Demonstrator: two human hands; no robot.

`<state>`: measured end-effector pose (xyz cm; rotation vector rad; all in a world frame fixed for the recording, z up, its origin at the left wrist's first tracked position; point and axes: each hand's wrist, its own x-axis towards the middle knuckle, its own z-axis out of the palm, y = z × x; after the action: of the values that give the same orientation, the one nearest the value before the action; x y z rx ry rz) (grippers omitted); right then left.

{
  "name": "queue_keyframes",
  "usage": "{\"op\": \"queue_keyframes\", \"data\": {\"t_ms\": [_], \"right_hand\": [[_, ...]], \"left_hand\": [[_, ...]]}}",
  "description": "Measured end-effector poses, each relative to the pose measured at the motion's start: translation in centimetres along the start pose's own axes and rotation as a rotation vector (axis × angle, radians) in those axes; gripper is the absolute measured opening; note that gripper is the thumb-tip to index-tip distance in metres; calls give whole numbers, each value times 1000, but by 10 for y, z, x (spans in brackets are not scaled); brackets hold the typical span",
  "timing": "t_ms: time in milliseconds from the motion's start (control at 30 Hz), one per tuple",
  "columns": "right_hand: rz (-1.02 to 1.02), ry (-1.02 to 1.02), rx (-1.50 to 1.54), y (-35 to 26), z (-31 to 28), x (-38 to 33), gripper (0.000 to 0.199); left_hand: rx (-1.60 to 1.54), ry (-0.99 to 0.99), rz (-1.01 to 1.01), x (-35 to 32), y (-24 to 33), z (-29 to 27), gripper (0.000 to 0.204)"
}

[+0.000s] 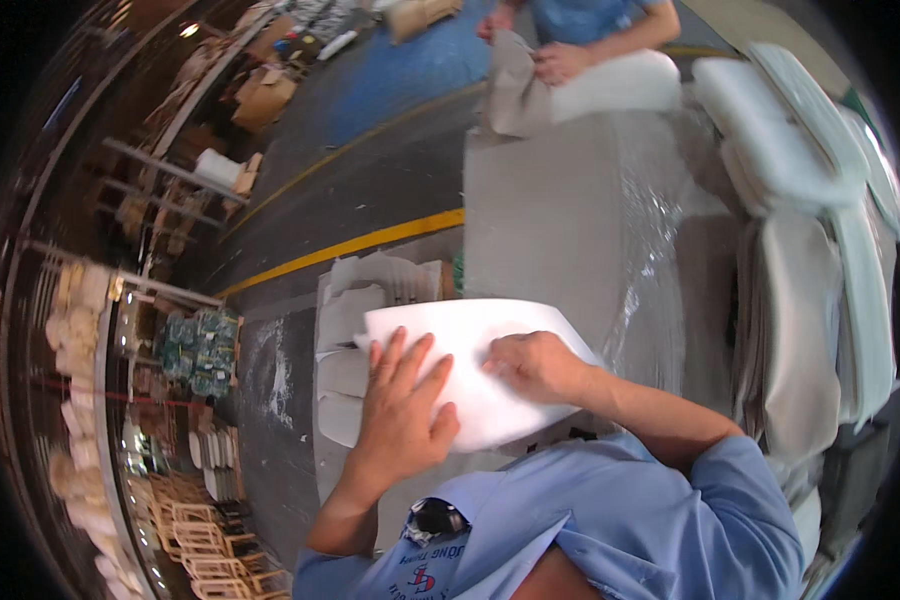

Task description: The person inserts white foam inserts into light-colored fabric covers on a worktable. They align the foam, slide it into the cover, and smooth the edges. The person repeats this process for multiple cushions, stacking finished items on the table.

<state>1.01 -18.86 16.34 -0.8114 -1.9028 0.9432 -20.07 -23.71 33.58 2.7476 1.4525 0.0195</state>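
A white foam pad (475, 340) lies at the near edge of a grey table (560, 210) covered with clear plastic film. My left hand (402, 405) lies flat on the pad's left part, fingers spread. On the pad's right part rests my right hand (532, 365), fingers curled and pressing into the foam. Whether it grips the foam is unclear.
Across the table another person's hands (560, 60) hold a grey fabric cover (515, 90) and a white foam piece (620, 85). Stacked white cushions (780, 140) and grey covers (800, 330) fill the right side. A pile of grey fabric pieces (355, 330) lies left. Wooden chair frames (200, 540) stand lower left.
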Motion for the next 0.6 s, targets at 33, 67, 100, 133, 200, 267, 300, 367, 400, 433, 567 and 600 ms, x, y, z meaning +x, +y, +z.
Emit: {"op": "queue_keyframes", "data": {"t_ms": [33, 67, 100, 133, 200, 267, 300, 367, 400, 433, 567, 600], "right_hand": [[57, 32, -45, 22, 2, 3, 26], [119, 58, -87, 38, 1, 4, 24], [206, 35, -124, 44, -3, 4, 25], [297, 26, -174, 47, -11, 4, 26], [368, 44, -132, 43, -20, 10, 31], [345, 75, 69, 20, -21, 4, 38], [316, 101, 206, 13, -21, -1, 49], [161, 52, 223, -38, -40, -5, 56], [91, 43, 220, -62, -53, -8, 61], [-23, 98, 136, -74, -59, -10, 62], [-213, 204, -150, -99, -75, -13, 67], [-197, 203, -208, -102, -78, -13, 68]], "left_hand": [[6, 36, 17, -1, 0, 2, 54], [-4, 51, 16, -4, -1, 6, 54], [-14, 63, 12, -8, -2, 9, 54], [-24, 81, 23, -8, -1, 9, 54], [-92, 109, 35, -8, -1, 6, 52], [-187, 138, 57, -6, -3, 5, 52], [-281, 188, 85, 1, -3, 3, 56], [-614, 364, 111, 3, -6, 6, 59], [-787, 446, 150, 9, -9, 10, 60], [-1014, 531, 200, 17, -11, 23, 72], [-1636, 870, 452, 65, -31, 45, 55], [-1574, 1017, 351, 76, -41, 51, 56]]}}
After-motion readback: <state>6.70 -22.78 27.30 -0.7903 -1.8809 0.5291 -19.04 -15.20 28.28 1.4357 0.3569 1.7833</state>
